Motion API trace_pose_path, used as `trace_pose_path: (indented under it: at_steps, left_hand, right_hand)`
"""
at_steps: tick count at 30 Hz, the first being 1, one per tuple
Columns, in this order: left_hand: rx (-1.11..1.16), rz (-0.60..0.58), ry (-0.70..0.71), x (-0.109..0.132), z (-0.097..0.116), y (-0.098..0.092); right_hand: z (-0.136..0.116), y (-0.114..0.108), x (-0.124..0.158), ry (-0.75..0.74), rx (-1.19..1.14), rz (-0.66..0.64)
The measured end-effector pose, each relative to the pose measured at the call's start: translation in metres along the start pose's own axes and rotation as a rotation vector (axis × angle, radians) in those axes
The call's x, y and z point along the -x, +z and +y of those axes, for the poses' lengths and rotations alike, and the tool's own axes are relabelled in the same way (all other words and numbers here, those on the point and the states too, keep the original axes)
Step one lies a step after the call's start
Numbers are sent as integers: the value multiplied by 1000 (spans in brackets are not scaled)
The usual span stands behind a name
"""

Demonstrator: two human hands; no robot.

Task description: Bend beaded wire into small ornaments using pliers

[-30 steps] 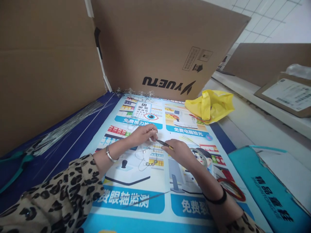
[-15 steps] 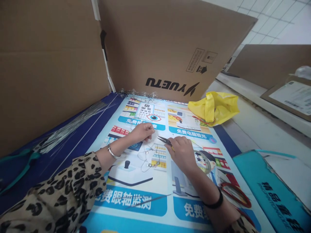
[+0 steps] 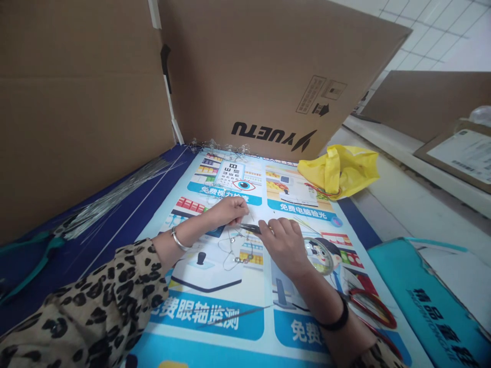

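Note:
My left hand (image 3: 232, 210) is closed in a pinch on a thin wire, over the middle of the printed poster (image 3: 253, 286). A loop of wire with small beads (image 3: 241, 259) hangs or lies just below that hand; which, I cannot tell. My right hand (image 3: 284, 243) is wrapped round dark-tipped pliers (image 3: 251, 228). Their tips point left and reach the wire just under my left fingers. Beside my right wrist sits a round clear dish (image 3: 319, 255).
Wires in a bundle (image 3: 118, 191) and teal-handled cutters (image 3: 49, 245) lie at left. Red-handled scissors (image 3: 372, 308) and a teal box (image 3: 425, 296) are at right. A yellow bag (image 3: 339, 171) sits behind, near tall cardboard (image 3: 249, 66).
The pliers in my right hand have moved left and turned nearly level, their tips now by my left fingers. My left hand has shifted slightly.

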State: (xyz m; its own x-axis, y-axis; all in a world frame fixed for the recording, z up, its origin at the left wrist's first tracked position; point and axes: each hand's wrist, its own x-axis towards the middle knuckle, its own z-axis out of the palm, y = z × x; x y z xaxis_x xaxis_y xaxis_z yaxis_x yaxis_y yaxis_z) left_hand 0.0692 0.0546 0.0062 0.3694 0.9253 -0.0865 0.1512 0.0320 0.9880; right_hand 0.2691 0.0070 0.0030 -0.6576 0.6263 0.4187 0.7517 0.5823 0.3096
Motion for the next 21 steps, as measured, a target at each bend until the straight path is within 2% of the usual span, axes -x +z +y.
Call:
trace_pose_path:
  at_steps: [8,21]
  left_hand:
    - [-40,-21,16,0,-2,-1]
    - [-41,-33,2,1,-1,-1]
  right_hand:
    - [-1,1,-1,-35,75,13]
    - [0,1,1,-25,3,-2]
